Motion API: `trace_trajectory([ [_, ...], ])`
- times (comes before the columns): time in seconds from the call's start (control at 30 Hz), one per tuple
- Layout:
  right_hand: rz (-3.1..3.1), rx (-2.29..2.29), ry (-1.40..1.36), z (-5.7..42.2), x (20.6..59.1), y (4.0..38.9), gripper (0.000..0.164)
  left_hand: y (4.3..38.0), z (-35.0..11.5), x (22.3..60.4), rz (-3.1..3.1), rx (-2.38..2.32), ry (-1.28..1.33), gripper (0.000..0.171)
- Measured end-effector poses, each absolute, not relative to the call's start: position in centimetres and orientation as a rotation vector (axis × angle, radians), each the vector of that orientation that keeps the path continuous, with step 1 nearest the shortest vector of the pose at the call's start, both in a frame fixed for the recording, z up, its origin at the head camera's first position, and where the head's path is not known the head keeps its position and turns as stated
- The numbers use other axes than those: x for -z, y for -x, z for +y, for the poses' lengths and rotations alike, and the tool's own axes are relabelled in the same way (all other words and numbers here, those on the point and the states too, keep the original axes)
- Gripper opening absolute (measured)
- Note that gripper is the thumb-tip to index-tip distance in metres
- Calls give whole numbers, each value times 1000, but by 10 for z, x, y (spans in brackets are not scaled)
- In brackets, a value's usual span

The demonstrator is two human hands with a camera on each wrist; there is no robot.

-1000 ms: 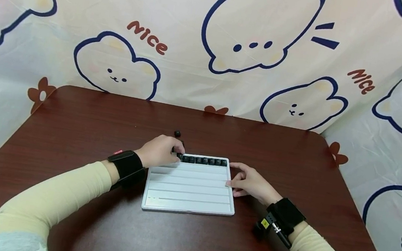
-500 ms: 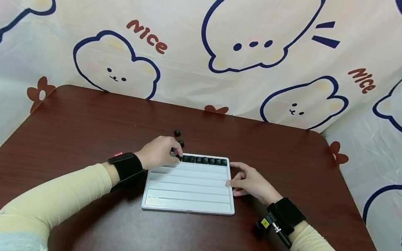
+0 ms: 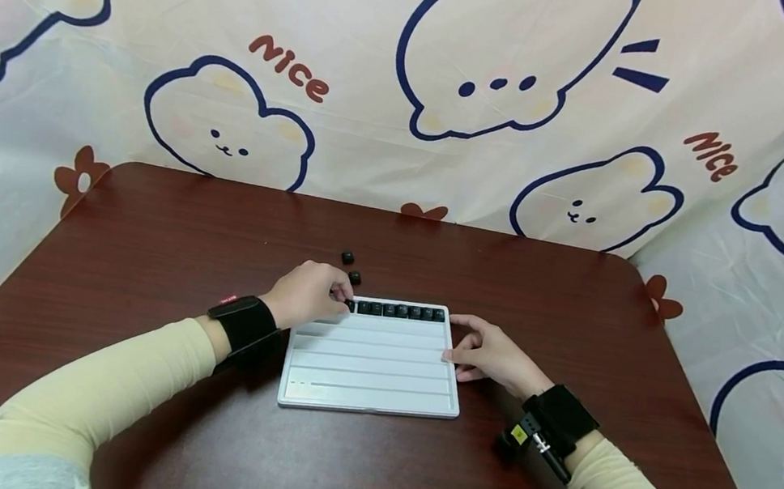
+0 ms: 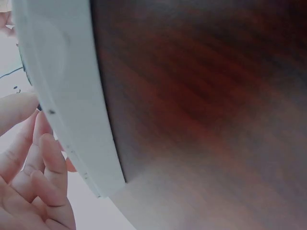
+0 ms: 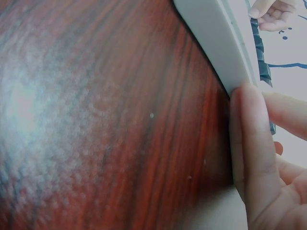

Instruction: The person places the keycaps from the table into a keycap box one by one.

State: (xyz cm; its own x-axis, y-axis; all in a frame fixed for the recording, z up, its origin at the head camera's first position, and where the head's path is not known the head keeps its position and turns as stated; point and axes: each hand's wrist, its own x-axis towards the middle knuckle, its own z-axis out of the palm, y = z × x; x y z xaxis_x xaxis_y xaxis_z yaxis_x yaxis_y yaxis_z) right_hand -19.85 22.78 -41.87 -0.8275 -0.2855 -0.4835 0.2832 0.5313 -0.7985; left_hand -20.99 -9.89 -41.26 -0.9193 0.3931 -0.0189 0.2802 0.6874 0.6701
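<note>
A white tray with raised ridges across it lies on the table. Black keycaps line its far row from the right end toward the left. At the left end of that row my left hand pinches a black keycap between thumb and fingers; the fingers hide much of it. My right hand holds the tray's right side, thumb at the edge and index finger stretched toward the far corner. In the right wrist view, the thumb presses against the tray's side wall.
Two loose black keycaps, one farther and one nearer, lie on the table just beyond the tray's far left part. The dark wooden table is backed by a printed cloth. Each wrist wears a black strap.
My left fingers have shifted slightly left along the far row, and the nearer loose keycap shows more fully. My right hand and the tray have stayed in place.
</note>
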Motion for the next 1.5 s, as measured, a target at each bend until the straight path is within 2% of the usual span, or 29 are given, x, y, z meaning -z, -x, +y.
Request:
trace_trajectory([
  [0.83,2194,1286,11,228,420,199,75,205,-98,413,2761,-1035,-440,6],
  [1.5,2205,1270,13,227,417,199,73,209,-96,407,2764,-947,-483,5],
])
